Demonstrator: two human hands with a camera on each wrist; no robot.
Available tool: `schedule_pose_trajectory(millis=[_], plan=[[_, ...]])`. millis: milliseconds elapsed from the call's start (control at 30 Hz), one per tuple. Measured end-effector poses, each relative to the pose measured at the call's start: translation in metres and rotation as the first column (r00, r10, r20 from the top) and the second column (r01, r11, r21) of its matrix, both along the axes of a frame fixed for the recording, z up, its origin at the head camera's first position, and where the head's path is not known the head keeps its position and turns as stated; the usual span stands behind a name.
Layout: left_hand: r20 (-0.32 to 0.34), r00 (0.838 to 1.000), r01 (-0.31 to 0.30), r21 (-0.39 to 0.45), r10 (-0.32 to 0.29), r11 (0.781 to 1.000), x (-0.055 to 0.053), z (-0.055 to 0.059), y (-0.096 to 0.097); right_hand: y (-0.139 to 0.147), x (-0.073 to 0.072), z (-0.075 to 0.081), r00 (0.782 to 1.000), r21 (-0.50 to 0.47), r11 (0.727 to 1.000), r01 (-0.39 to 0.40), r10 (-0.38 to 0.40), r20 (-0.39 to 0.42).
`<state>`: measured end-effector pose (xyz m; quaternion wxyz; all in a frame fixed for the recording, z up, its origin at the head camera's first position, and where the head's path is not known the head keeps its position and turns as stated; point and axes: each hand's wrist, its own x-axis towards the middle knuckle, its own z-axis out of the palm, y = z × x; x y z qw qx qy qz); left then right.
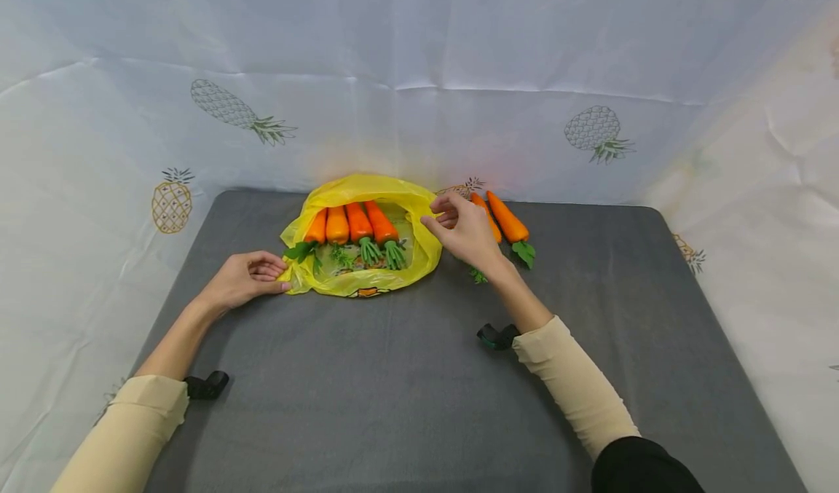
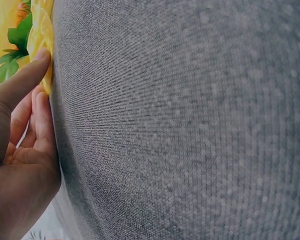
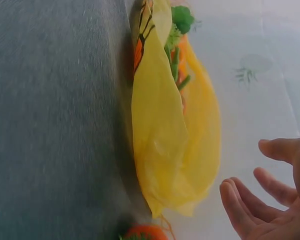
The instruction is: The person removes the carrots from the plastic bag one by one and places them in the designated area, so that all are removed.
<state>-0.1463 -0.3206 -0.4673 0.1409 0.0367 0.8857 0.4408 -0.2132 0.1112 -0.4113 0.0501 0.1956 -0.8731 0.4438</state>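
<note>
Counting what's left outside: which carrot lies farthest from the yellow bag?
The rightmost carrot, outside the yellow bag, beyond the right hand; its neighbour is partly hidden behind that hand.

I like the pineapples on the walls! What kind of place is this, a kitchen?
Probably not a kitchen: it looks like a small staged recording booth. A white sheet printed with pineapples hangs round a table under grey cloth, where toy-looking carrots lie in a yellow bag, and no kitchen things show.

1. Right hand (image 1: 467, 234) covered most of one carrot (image 1: 486, 216) behind it.
2. Right wrist view: hand (image 3: 270, 200) cropped at frame edge; carrot (image 3: 145, 232) beside it cut off.
3. Left wrist view: bag (image 2: 37, 30) cropped beyond fingertips.
</note>
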Motion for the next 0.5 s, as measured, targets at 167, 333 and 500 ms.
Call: schedule_pose_trajectory(millis=[167, 333, 500], plan=[[-0.011, 1.0, 0.002, -0.001, -0.002, 1.0, 0.0, 0.001, 0.0, -0.016, -0.005, -0.005, 0.999, 0.019, 0.999, -0.032, 0.032, 0.023], [-0.008, 1.0, -0.003, -0.003, 0.003, 1.0, 0.001, 0.001, 0.001, -0.035, -0.011, -0.011, 0.997, 0.068, 0.995, -0.067, 0.063, 0.047], [-0.001, 1.0, -0.006, 0.004, 0.006, 1.0, 0.002, 0.0, 0.0, -0.051, -0.017, -0.015, 0.991, 0.14, 0.985, -0.101, 0.087, 0.102]])
